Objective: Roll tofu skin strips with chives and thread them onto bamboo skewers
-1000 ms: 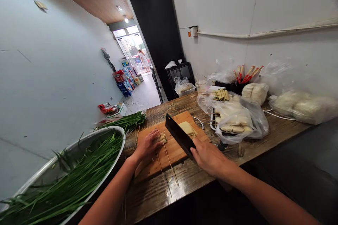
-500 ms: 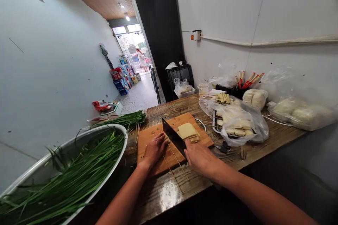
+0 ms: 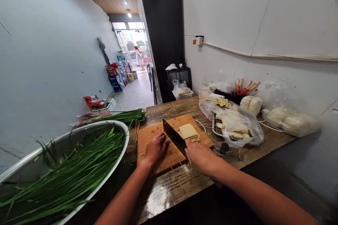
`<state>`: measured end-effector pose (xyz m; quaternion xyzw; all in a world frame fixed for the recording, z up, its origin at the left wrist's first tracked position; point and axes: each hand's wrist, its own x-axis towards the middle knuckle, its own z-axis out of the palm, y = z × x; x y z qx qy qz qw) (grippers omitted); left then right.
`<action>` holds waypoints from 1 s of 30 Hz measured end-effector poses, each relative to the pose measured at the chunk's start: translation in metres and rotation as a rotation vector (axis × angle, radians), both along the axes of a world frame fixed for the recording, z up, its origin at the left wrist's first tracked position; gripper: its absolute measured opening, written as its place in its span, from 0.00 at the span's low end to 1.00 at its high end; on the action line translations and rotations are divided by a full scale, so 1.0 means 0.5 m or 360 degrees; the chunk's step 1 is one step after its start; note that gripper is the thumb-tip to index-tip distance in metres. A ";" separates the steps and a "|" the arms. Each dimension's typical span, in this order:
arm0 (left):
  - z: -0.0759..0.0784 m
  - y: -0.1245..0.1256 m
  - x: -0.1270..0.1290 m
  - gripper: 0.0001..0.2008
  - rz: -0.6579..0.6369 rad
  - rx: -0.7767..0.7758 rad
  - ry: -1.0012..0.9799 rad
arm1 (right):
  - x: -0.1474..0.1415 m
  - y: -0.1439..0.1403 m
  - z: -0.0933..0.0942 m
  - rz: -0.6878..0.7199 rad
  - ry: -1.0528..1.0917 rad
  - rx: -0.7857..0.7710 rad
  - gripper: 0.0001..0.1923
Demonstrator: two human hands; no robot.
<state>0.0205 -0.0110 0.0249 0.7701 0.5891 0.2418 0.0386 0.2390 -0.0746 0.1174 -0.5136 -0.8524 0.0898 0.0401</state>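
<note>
Wooden table (image 3: 174,107), pale-walled room, cutting board (image 3: 147,136) near the front edge.
Right hand (image 3: 202,157) clamped on cleaver (image 3: 173,135) over board; left hand (image 3: 156,147) on board beside blade, apparently at skewers (image 3: 177,155), can't tell its grip. Pale sheets (image 3: 188,131) on board's right half. Basin (image 3: 127,140) left of board; tabletop strips behind and before it.

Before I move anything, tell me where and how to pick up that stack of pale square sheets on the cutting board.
Probably pinch the right edge of the stack, coming from the right: the cleaver in the right hand is close on its left. The pile lies flat with uneven layers, so a low grip should help keep it together.
</note>
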 end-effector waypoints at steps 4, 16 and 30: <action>0.004 0.000 0.001 0.17 -0.0013 -0.0036 0.0004 | -0.009 0.001 -0.001 0.0003 -0.0038 -0.0017 0.13; 0.007 0.001 -0.001 0.16 -0.0005 -0.0046 0.0087 | -0.016 -0.006 0.011 -0.0043 -0.0079 -0.0043 0.13; 0.023 -0.004 -0.002 0.16 -0.0067 -0.0033 0.0055 | -0.031 -0.004 0.022 -0.0113 -0.0057 -0.0140 0.17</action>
